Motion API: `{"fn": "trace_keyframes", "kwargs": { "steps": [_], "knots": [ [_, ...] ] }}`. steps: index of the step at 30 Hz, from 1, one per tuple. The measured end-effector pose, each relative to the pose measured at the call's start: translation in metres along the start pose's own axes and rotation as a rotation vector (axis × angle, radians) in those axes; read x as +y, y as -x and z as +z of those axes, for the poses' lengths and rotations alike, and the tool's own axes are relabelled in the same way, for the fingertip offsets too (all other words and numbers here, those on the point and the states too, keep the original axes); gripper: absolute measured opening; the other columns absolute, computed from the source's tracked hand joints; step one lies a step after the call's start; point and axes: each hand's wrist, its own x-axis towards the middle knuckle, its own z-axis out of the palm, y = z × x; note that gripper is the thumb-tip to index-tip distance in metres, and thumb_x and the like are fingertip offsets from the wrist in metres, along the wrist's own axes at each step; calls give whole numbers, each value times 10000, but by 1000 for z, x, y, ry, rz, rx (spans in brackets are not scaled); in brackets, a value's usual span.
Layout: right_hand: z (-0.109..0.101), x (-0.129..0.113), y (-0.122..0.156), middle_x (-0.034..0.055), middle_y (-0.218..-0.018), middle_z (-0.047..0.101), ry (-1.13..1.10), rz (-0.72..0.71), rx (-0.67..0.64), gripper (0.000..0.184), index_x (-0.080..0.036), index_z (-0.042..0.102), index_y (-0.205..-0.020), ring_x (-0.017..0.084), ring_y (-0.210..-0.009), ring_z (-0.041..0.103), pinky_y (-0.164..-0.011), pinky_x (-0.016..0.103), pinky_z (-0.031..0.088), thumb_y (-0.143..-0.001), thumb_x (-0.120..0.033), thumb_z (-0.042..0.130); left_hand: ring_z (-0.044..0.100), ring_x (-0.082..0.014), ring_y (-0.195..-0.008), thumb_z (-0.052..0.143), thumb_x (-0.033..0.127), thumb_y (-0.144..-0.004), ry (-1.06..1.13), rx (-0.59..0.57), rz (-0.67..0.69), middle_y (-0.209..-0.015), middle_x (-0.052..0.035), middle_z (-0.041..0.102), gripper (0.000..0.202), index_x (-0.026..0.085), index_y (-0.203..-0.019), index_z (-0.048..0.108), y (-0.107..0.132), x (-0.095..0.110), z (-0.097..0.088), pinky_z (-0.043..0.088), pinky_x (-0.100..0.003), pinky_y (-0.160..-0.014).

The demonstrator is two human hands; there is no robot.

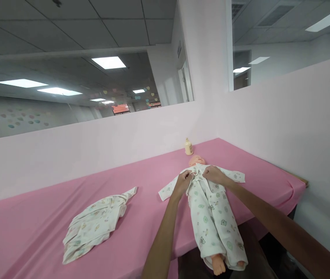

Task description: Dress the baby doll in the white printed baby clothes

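Observation:
A baby doll lies on its back on the pink-covered table, dressed in a white printed suit, one bare foot hanging past the front edge. My left hand pinches the garment's tie at the doll's chest. My right hand is closed on the fabric just opposite, near the collar. Both hands meet over the doll's upper chest.
A second white printed garment lies crumpled on the table to the left. A small cream bottle stands by the pink partition wall behind the doll's head. The table's right corner ends near the wall.

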Motion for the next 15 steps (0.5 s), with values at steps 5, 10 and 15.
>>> {"fn": "trace_keyframes", "kwargs": {
  "steps": [5,10,15],
  "knots": [
    [-50,25,4,-25,-576,440,120,195,112,180,-189,430,-577,95,-543,393,-480,222,266,-740,-237,489,598,-160,-842,407,371,-898,-210,286,-93,-948,-39,670,295,183,-973,622,-6,-17,-32,457,-249,-716],
    [-106,80,20,80,-686,577,297,485,217,182,-149,545,-700,164,-594,531,-521,264,357,-809,-275,471,607,-246,-1006,393,277,-906,-462,492,-355,-1041,-111,663,220,184,-944,588,-9,-43,-88,448,-334,-831],
    [-96,90,23,118,-784,623,452,438,212,158,-147,576,-782,203,-660,573,-556,288,360,-825,-194,431,588,-218,-1107,531,351,-878,-436,362,-335,-1236,-128,602,434,183,-1272,462,-17,-55,-96,456,-291,-858]
  ]
}}
